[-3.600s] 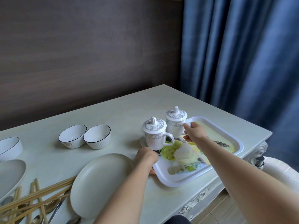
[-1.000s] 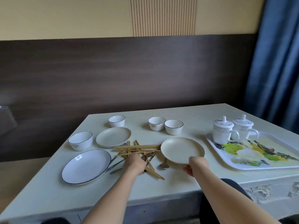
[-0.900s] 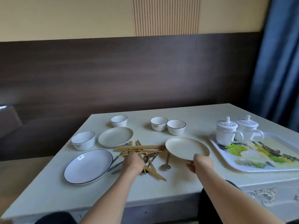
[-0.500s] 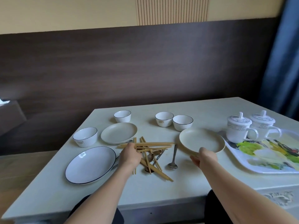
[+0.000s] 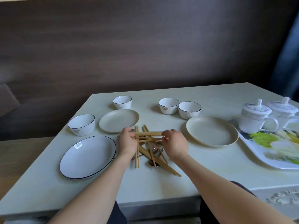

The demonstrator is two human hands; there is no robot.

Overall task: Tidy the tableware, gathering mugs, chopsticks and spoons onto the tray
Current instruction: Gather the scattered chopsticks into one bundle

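On the pale green table top (image 5: 202,175), between the plates, lies a crossed heap of long light-brown wooden chopsticks (image 5: 148,138) with some metal spoons (image 5: 153,149) partly hidden under them. Both hands are at this heap. The left hand (image 5: 127,142) has its fingers curled around the left ends of the few sticks that lie sideways on top, and the right hand (image 5: 175,143) pinches the right ends of the same sticks with bent fingertips. I judge that the person takes the top sticks from both ends so that they come together as one bundle and do not roll away. The other sticks point toward the person and are not held; they lie loose over the spoons.

At the right edge stands the white rectangular tray with a printed green and yellow picture (image 5: 252,154). Two white lidded porcelain mugs with grey pattern (image 5: 255,118) stand on its far end, so the mugs seem already gathered. The chopsticks and spoons are well apart from the tray, with a round cream plate (image 5: 212,130) between them.

A white oval plate with dark rim (image 5: 87,156), a second cream plate (image 5: 119,120) and four small white ribbed bowls (image 5: 169,105) stand around the heap, so a lifted bundle may knock them.
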